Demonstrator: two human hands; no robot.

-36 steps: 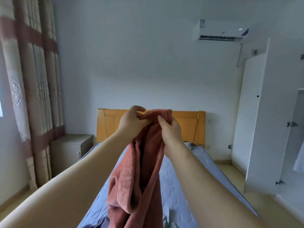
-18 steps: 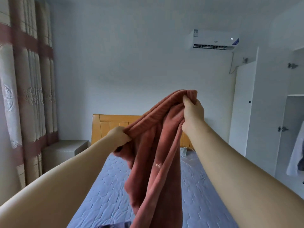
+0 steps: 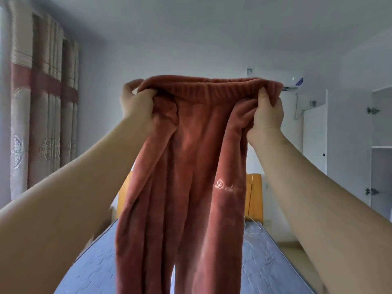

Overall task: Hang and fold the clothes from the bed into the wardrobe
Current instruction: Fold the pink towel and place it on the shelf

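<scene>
I am holding both arms stretched out and raised in front of me. My left hand is gripping the left end of the waistband, fingers curled over the ribbed edge and bunching the cloth beneath it. My right hand is gripping the right end, thumb on the near side and fingers wrapped behind the fabric. Between the two hands the waistband is running nearly level and pulled fairly straight.

The rust-red fleece trousers are hanging down from my grip in soft vertical folds, the two legs dropping out of view at the bottom edge with a narrow gap showing between them low down. A small pale embroidered mark is sitting on the right leg.

Beneath and behind the trousers the bed is lying with its blue quilted cover, and a thin white cable is resting on it near the far right. Its orange wooden headboard is showing on either side of the cloth. Farther off, the striped curtain is hanging at left, the white wardrobe is standing at right, with an air conditioner on the back wall.
</scene>
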